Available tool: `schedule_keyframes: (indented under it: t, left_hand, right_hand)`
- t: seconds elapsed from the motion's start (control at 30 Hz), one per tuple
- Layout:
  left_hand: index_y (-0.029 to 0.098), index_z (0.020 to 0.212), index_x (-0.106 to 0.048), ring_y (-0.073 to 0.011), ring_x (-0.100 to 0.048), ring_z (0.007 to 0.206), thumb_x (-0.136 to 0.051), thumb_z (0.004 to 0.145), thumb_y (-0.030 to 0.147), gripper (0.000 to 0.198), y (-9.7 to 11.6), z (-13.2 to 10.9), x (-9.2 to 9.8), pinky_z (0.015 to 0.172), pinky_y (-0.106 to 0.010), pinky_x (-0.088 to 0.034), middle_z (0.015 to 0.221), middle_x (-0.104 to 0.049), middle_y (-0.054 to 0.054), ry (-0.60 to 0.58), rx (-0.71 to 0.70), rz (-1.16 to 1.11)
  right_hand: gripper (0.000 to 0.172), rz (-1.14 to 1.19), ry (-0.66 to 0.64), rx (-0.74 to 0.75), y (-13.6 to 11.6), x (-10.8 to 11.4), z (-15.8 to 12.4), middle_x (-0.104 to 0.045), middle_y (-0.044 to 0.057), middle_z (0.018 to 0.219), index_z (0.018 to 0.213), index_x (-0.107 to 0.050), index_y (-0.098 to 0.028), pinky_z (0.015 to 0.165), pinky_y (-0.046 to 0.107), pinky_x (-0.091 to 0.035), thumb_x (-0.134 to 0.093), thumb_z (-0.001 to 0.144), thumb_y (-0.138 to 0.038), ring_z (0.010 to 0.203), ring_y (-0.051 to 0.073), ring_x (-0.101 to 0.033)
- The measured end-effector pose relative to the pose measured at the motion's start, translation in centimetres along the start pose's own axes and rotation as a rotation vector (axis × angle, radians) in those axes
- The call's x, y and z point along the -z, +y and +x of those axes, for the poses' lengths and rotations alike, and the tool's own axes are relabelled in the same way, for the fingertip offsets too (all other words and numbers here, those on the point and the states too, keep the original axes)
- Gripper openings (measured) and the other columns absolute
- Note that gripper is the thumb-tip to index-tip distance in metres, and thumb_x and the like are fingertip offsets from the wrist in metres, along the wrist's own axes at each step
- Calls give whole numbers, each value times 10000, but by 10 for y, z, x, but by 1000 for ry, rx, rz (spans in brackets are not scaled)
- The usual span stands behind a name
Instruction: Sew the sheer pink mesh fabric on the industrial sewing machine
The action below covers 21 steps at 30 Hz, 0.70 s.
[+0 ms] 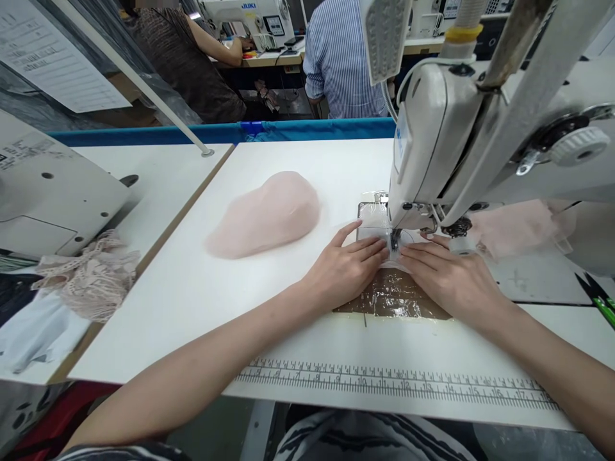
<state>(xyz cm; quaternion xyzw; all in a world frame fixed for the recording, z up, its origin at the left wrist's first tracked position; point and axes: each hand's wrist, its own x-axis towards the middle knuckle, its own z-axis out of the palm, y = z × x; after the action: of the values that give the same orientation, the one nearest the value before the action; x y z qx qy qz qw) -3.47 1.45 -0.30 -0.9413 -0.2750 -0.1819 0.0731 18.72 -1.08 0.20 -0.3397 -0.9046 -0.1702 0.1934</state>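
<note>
My left hand (353,266) lies flat just left of the presser foot (395,239) of a sewing machine (427,134), fingers stretched toward it. On the other side, my right hand (444,275) rests with its fingers extended close to the foot. Between the fingertips shows a small bit of pale, sheer fabric (396,261), mostly hidden by the hands and foot. Beneath them, a brown patch covered in clear tape (396,298) is stuck to the table. A pale pink piece of cloth (273,214) lies to the left on the white table (269,307).
Sheer pink fabric (521,227) lies beneath the machine arm. Green-handled scissors (603,307) sit at the right edge. A printed ruler (384,378) runs along the front. At left are a bundle of pale strips (93,275) and another machine (57,192). Two people sit beyond the blue edge (317,127).
</note>
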Motion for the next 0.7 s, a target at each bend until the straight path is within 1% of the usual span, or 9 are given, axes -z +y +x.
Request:
schedule_keyframes:
  t: [0.13,0.37,0.43,0.53,0.63,0.7]
  left_hand:
    - [106,1170,-593,-180,-575,1137,-371,983,153,294,-1,1,-2,1113,-472,-276,1175,-627,-80,21,2,3]
    - [115,1168,-594,-185,-566,1149,-366,988,172,296,-1,1,-6,1116,-482,-262,1198,-613,-86,19,23,24]
    - [129,1180,-588,-178,-560,1157,-368,986,168,296,-1,1,-7,1118,-478,-258,1209,-607,-80,16,33,29]
    - [145,1191,-583,-172,-547,1173,-364,993,178,297,-2,0,-7,1121,-466,-251,1228,-597,-69,8,37,35]
    - [140,1215,-566,-177,-511,1211,-366,1007,262,314,-1,0,-5,1117,-431,-268,1265,-573,-64,-20,53,31]
    - [121,1272,-519,-207,-471,1248,-388,997,391,408,2,-1,-3,1105,-426,-287,1322,-523,-82,-52,91,43]
  right_hand:
    - [272,-38,-23,-10,1,-2,1,-681,61,1072,1008,-673,-111,651,304,-506,-484,850,4,970,212,-642]
    - [313,-61,-86,-26,3,-6,-1,-652,61,1138,1065,-649,-120,779,347,-508,-466,851,16,1024,228,-623]
    - [310,-60,-86,-34,3,-6,-2,-651,61,1140,1061,-650,-132,778,347,-506,-473,851,11,1024,229,-623]
    - [307,-63,-70,-42,2,-5,-1,-662,60,1118,1043,-656,-140,737,333,-507,-468,850,7,998,226,-633]
    - [322,-65,-63,-41,1,-3,1,-663,51,1118,1027,-661,-148,757,331,-503,-450,846,14,988,216,-636]
    - [318,-58,-52,-41,1,-2,2,-663,48,1119,1018,-664,-143,794,338,-496,-448,841,10,982,213,-637]
